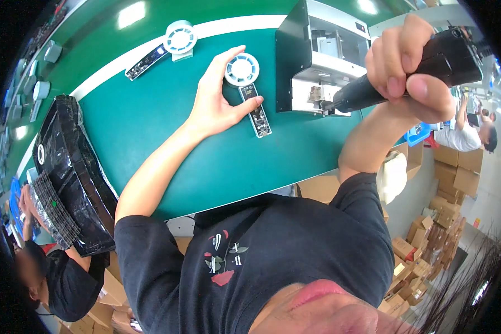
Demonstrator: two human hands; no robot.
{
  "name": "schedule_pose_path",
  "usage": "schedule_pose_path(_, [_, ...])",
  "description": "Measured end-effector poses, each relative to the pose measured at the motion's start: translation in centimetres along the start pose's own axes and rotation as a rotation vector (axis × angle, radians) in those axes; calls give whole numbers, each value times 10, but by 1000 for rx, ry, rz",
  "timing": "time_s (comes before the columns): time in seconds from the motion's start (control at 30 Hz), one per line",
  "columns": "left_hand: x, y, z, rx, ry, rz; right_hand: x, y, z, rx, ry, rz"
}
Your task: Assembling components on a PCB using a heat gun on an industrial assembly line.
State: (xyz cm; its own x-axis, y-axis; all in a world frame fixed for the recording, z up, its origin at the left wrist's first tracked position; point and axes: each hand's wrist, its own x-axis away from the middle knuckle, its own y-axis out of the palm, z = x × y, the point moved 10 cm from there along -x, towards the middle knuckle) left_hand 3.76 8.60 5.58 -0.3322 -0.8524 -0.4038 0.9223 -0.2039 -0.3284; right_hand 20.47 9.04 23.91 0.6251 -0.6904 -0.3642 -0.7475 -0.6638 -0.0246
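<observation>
My left hand [212, 106] curves around what looks like an open handheld fan [242, 69], lying on the green table. Its index finger reaches over the round white head, and the thumb presses on the exposed circuit board [254, 114] in the handle. My right hand [409, 69] is wrapped around a black electric screwdriver [364, 93], held sideways and slanting down to the left. The screwdriver's front end is at the small metal block [316, 93] of a black-and-white screw feeder [295, 67]; I cannot tell whether the tip touches it.
A second open fan [180, 38] lies at the far left on the green table [150, 117]. A black-wrapped bin [67, 161] stands at the left edge, with another person [67, 284] beside it. Cardboard boxes [428, 239] are stacked behind on the right, and a blue bin [418, 133] stands beyond.
</observation>
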Motion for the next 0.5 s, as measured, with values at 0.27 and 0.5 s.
schedule_pose_path(0.27, [3, -3, -4, -21, 65, 10, -8, 45, -3, -58, -99, -56])
schedule_pose_path(0.5, [2, -3, -2, 11, 97, 46, 5, 32, -7, -69, -35, 171])
